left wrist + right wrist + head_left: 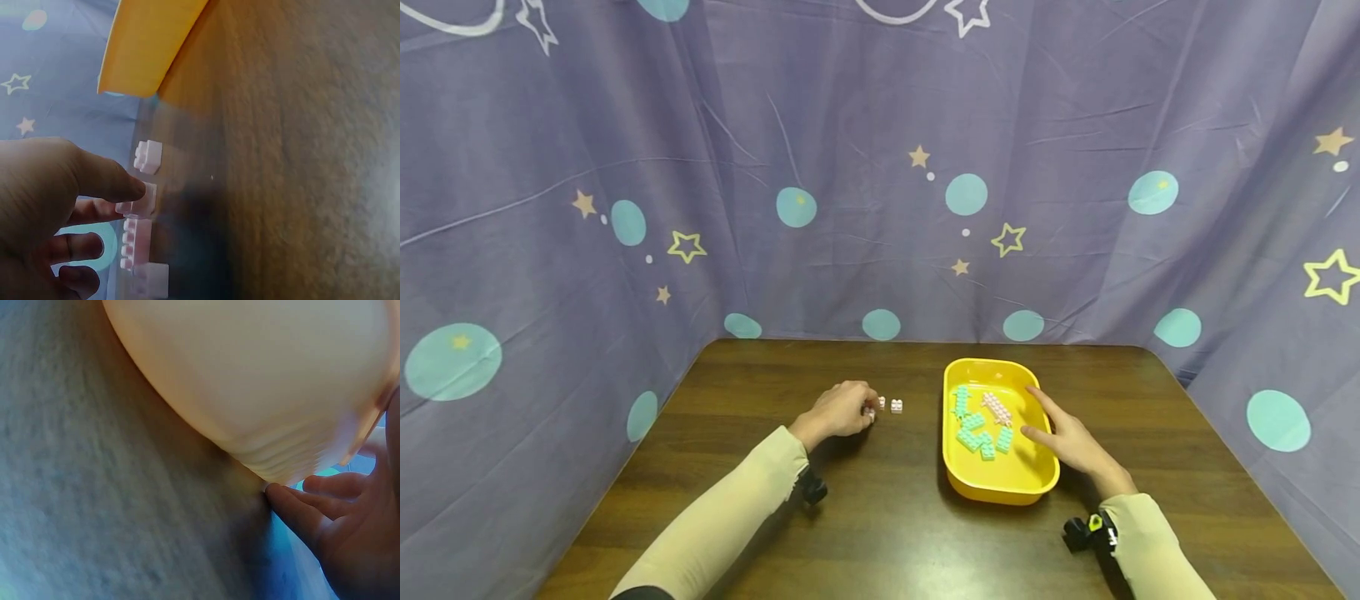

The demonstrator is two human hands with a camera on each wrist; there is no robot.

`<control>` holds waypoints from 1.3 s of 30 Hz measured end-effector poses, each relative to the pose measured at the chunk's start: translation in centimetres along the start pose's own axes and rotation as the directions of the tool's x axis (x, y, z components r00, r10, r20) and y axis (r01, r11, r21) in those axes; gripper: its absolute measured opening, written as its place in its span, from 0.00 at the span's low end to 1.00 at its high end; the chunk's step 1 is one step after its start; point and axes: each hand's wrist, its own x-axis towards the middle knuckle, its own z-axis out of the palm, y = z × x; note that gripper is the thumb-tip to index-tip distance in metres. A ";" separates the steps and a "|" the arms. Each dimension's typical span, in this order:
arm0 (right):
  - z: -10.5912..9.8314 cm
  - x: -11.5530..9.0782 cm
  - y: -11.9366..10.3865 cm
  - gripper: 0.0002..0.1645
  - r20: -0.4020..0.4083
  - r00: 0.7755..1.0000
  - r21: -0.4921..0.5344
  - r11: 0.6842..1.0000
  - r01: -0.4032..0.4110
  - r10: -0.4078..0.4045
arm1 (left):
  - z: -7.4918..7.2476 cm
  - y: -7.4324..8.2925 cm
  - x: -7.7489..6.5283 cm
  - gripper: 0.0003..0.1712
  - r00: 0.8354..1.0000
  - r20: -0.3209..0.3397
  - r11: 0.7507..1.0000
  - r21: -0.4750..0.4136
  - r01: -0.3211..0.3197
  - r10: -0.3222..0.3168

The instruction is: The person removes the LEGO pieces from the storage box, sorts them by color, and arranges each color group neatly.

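My left hand (844,408) is at the left-middle of the table. In the left wrist view its thumb and index finger pinch a small pale pink toy brick (145,201). Around that brick stand a pale pink brick (150,157), a longer studded pink brick (141,240) and another pale brick (155,279). On the right, my right hand (1075,443) holds the side of a yellow tray (1000,492), thumb over the rim and fingers against the outside wall. Inside the tray lie several mint green bricks (967,439) and a pink brick strip (997,409).
Both hands work over a brown wooden table (865,533). A purple curtain (865,108) with stars and blue dots hangs behind the table and at both sides. The tray stands to the right of the small pink bricks.
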 end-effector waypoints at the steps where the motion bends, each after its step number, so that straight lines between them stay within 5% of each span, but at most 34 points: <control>1: 0.0 0.0 0.0 0.45 -0.002 1.000 0.000 1.000 0.001 -0.001 | 0.0 -0.1 0.0 0.10 1.000 0.001 1.000 0.006 0.008 -0.008; 39: 0.1 0.1 0.2 0.45 -0.015 1.000 -0.008 1.000 0.022 -0.022 | 0.4 -0.7 -0.7 0.08 0.998 0.029 0.998 0.032 0.062 -0.063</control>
